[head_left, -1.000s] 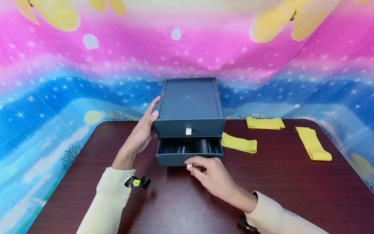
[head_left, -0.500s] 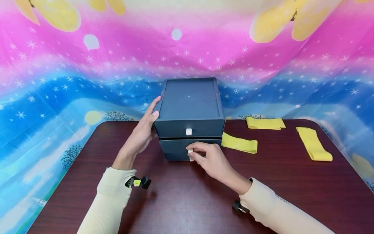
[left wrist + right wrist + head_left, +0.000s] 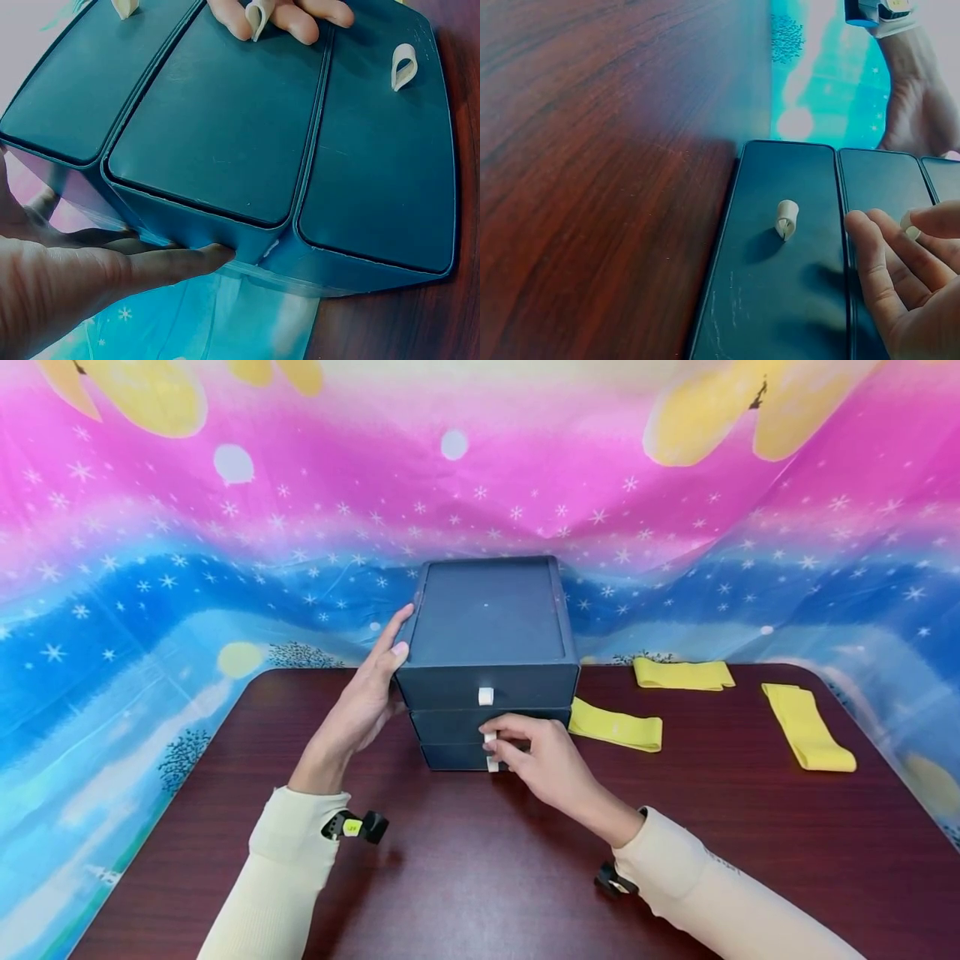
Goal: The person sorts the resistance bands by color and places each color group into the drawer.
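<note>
1. Just right of 12 o'clock from the person, the right hand [image 3: 551, 760] has finger and thumb together, pinching the middle tab [image 3: 490, 737]. The loop looks soft, so a light pinch close to its root should serve best.
2. Below that pinch, the bottom tab [image 3: 786, 217] hangs free; the fingers had better clear it so as not to drag its drawer.
3. Behind the middle tab, the middle drawer [image 3: 217, 112] looks about flush with its neighbours. Any push or pull should run straight along the 12-to-6 line; a skewed load could bind it.
4. At 11 o'clock, the left hand [image 3: 356, 706] rests against the side of the box [image 3: 487, 614], fingers extended and clasping nothing. That seems a good brace: firm enough to stop sliding, gentle enough not to bow the wall.
5. At 12 o'clock, the box stands upright on the table [image 3: 450, 868]; its top tab [image 3: 486, 697] is untouched.
6. At 1 o'clock, the near band [image 3: 618, 727] lies close by the box, so keeping the box from shifting matters.
7. Farther off, the right band [image 3: 810, 727] lies at 2 and the far band [image 3: 684, 675] at 1, both out of the way.
</note>
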Action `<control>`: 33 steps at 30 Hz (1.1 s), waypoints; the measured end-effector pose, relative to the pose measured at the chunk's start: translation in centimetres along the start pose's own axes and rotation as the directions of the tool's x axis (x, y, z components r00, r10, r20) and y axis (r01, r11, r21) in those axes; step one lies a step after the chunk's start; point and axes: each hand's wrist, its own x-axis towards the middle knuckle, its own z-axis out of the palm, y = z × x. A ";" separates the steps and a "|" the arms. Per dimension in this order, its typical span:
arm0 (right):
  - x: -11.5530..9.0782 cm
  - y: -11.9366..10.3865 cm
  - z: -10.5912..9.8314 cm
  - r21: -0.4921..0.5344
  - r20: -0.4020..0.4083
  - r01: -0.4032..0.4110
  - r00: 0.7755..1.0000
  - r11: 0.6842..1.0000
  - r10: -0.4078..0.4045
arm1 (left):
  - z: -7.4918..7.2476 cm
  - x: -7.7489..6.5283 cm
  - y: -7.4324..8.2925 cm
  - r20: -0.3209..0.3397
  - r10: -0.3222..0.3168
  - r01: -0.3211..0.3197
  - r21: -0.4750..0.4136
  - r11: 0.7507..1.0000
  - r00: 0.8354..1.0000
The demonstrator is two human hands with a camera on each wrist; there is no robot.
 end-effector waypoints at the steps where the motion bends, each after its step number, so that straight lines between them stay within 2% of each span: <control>1: -0.1 0.0 0.0 0.006 0.003 -0.006 1.000 1.000 0.006 | 0.0 0.0 0.0 0.000 0.000 0.000 -0.002 1.000 1.000; 14: -1.3 1.2 -0.9 0.011 -0.010 -0.087 0.996 0.996 0.087 | 0.0 0.0 0.0 -0.004 0.001 -0.001 0.003 1.000 1.000; 22: -1.4 2.8 0.3 -0.111 0.064 -0.089 0.993 0.990 0.097 | 0.0 -0.1 0.0 -0.005 0.002 -0.002 0.013 1.000 1.000; 26: -1.1 3.0 1.0 -0.138 0.096 -0.087 0.990 0.987 0.101 | 0.0 -0.1 0.0 0.000 0.003 -0.003 0.010 1.000 1.000; 33: -0.5 2.8 1.9 -0.173 0.096 -0.128 0.985 0.977 0.146 | 0.0 -0.1 0.0 0.000 0.003 -0.003 0.013 1.000 1.000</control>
